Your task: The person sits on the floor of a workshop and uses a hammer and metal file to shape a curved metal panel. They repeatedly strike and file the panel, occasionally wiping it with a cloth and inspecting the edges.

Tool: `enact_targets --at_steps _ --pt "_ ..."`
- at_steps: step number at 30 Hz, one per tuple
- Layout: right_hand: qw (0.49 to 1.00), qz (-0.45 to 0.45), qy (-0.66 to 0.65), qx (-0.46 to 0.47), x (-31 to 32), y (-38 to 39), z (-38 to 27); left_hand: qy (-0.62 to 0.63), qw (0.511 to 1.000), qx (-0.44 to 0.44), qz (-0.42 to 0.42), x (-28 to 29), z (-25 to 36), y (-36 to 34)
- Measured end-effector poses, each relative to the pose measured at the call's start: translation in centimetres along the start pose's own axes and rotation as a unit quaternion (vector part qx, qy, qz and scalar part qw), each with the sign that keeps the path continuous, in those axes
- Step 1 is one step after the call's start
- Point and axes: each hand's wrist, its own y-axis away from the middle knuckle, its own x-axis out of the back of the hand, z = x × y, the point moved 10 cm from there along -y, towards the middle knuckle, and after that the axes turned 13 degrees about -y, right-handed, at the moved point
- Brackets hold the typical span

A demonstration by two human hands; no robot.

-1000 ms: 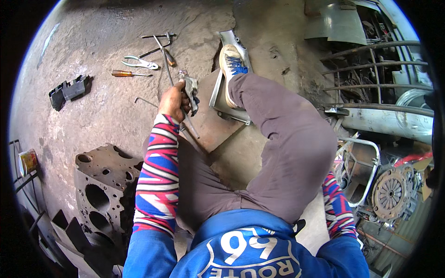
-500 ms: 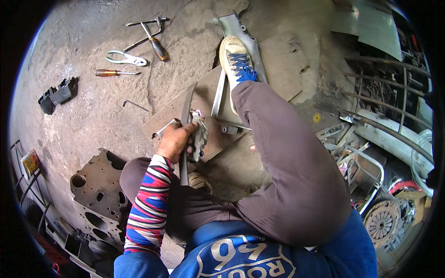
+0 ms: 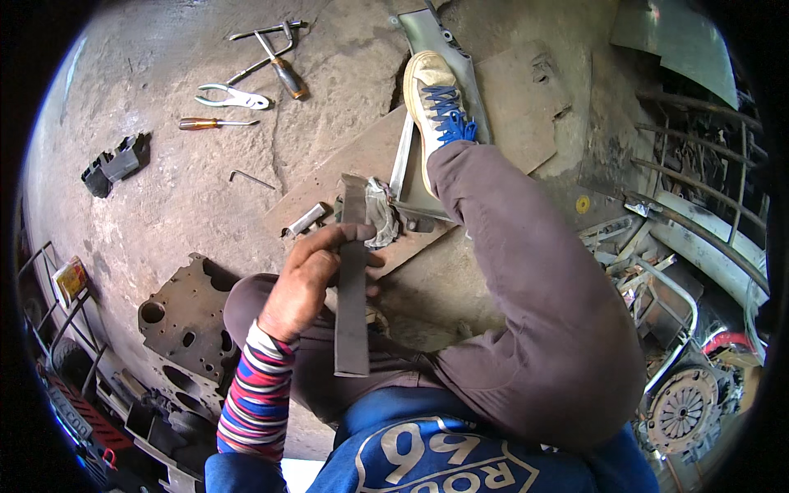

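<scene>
My left hand [image 3: 308,275] is closed on a long, flat grey metal bar [image 3: 352,308], its broad face turned up. The bar lies lengthwise above my left thigh, its near end close to my lap and its far end over a rusty metal plate. Just beyond my fingers a crumpled, dirty rag [image 3: 380,215] shows beside the bar; I cannot tell whether it touches the hand. A short metal cylinder [image 3: 306,218] rests on the plate to the left. My right hand is out of sight. My shoe [image 3: 436,107] is planted on a grey metal bracket [image 3: 423,33].
Pliers [image 3: 234,98], screwdrivers [image 3: 215,123], a hex key [image 3: 251,178] and a black plastic part [image 3: 115,167] lie on the floor ahead to the left. An engine block [image 3: 185,329] stands at my left. Metal racks and a clutch pressure plate [image 3: 684,408] are on the right.
The bar has turned broad side up and come nearer to my lap. The rag, earlier bunched against the bar in my left hand, now sits farther out beyond the fingers.
</scene>
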Motion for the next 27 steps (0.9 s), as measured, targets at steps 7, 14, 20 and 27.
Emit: enact_targets --at_steps 7,14,20,27 --pt "0.919 -0.044 -0.028 0.392 4.5 19.7 -24.7 -0.14 0.977 -0.152 0.053 -1.7 6.7 -1.1" --pt "0.9 -0.155 0.06 0.402 -10.1 20.3 -27.5 -0.23 0.929 -0.283 0.064 -6.6 12.3 -1.6" --pt "0.907 -0.023 0.105 0.407 -8.0 19.5 -27.6 -0.164 0.948 -0.21 0.173 1.9 2.9 -6.3" --pt "0.875 0.026 0.139 0.462 -8.4 22.7 -27.2 -0.704 0.679 0.028 0.207 3.7 -9.7 -12.1"
